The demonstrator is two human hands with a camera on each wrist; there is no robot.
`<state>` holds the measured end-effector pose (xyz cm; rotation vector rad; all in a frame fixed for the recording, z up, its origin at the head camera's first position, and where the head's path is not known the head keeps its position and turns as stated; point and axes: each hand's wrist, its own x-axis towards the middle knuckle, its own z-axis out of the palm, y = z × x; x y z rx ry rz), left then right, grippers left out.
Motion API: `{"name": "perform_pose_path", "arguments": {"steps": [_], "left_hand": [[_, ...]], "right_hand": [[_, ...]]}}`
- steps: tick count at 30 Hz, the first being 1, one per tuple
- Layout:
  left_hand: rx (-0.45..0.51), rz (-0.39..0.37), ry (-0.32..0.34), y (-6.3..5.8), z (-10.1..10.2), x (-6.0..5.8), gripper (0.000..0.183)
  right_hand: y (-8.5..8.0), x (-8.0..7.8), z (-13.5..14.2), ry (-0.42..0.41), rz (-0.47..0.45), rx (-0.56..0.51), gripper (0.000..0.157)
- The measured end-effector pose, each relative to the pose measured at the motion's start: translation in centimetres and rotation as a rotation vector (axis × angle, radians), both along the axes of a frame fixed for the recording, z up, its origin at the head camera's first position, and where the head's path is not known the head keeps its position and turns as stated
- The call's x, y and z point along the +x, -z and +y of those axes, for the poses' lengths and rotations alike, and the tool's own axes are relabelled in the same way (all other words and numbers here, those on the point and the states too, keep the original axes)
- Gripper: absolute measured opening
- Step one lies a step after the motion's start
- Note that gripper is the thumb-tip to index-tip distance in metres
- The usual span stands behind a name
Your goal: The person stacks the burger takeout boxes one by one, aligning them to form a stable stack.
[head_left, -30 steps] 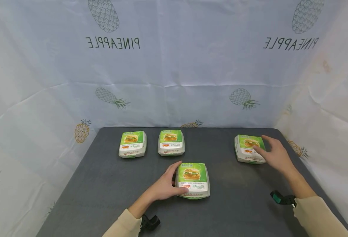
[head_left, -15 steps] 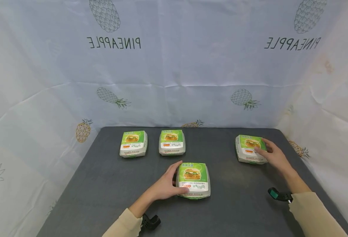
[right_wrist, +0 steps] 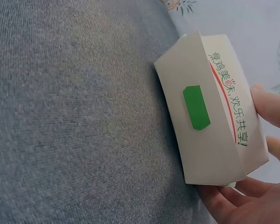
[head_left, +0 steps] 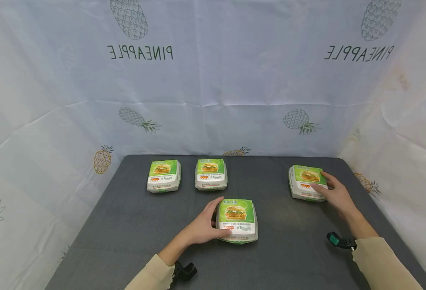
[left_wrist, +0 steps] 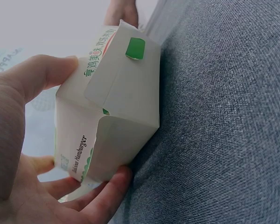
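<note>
From here I see a left hand on the front burger box, which sits on the dark desk at the lower middle of the head view. Its grip is clamped on the box's left part, with the thumb at the near edge. A right hand has its grip pinched on the right burger box, at the right side of that view, by the near edge and the right side.

Both boxes look like thin card. I think they are light, but I can't tell if they are full. The flat sides seem stiff, yet a hard squeeze could dent them. The card looks smooth, so it may slide a bit. I'd hold low on the sides, by the corners, and not push on the middle of the lid.

The lids are green at the back and white in front, with a big burger picture. A green tab pokes out of the right box's front, near a red line and green writing. The left wrist view shows another green tab on the front box.
</note>
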<state>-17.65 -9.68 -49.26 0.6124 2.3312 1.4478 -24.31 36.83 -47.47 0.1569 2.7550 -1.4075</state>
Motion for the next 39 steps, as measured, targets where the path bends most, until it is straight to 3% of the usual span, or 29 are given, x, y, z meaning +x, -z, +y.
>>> {"name": "perform_pose_path", "arguments": {"steps": [10, 27, 39], "left_hand": [[0.003, -0.003, -0.004, -0.1, 0.0, 0.1, 0.104], [0.0, -0.008, -0.01, -0.3, 0.2, 0.2, 0.104], [-0.007, -0.007, -0.014, -0.4, 0.1, 0.2, 0.105]], "right_hand": [[-0.6, 0.8, -1.1, -0.015, 0.026, -0.009, 0.095], [-3.2, 2.7, -4.0, -0.062, 0.084, 0.002, 0.09], [-5.1, 4.2, -5.3, -0.15, 0.124, -0.051, 0.083]]}}
